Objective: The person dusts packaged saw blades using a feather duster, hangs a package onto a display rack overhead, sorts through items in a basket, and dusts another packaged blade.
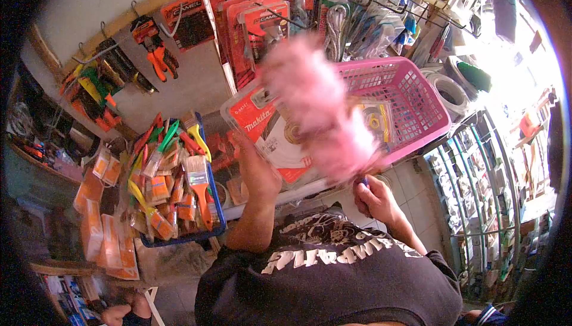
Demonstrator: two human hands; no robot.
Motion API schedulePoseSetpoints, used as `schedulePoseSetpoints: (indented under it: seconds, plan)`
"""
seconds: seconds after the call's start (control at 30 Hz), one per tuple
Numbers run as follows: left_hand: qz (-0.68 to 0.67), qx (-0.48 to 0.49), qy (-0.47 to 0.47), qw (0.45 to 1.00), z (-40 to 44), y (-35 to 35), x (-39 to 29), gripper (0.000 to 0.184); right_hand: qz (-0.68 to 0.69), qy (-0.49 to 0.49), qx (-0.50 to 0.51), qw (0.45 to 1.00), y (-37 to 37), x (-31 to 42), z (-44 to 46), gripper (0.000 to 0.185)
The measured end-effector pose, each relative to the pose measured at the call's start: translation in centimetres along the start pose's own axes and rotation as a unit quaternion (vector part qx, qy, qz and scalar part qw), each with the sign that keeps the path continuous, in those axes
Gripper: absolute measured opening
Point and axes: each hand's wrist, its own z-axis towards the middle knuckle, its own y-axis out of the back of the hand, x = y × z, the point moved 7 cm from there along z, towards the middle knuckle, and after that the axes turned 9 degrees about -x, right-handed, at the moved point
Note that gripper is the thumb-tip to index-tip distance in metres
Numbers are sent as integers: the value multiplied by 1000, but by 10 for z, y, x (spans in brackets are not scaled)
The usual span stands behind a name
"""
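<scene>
My left hand [261, 174] grips the lower left edge of a Makita disc pack [253, 114], a clear blister with a red and white card and a round blade inside. A fluffy pink duster [307, 82], smeared by motion, covers the right part of the pack. Its dark handle is in my right hand [380, 200], fingers wrapped round it. Behind the duster stands a pink plastic basket [438, 103]. A pack with a yellow and black disc [378, 123] lies in it, partly hidden by the duster.
On the left is a blue-rimmed tray [220, 225] full of paintbrushes [198, 174]. Carded tools [262, 25] and orange-handled pliers [159, 58] hang above on hooks. Cable coils [448, 94] and a wire rack [476, 189] stand at the right. Another person's limb [128, 311] shows at the lower left.
</scene>
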Motion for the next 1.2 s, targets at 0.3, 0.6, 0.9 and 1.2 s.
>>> schedulePoseSetpoints:
  seconds: [0.3, 0.6, 0.9, 1.2]
  plan:
    - [67, -31, -28, 997, 2, 15, -1, 47, -145, 92, -11, 985, -8, 4, 4, 30]
    - [85, -53, -24, 995, 2, 30, -2, 48, -195, 173, 1, 965, -19, 16, 5, 25]
    - [3, -26, -15, 1000, 3, 12, -9, 52, -309, 152, 136, 929, -35, 25, -3, 30]
    - [-1, -6, -18, 1000, 3, 3, -10, 48, -254, 248, 79, 932, -30, 29, 10, 33]
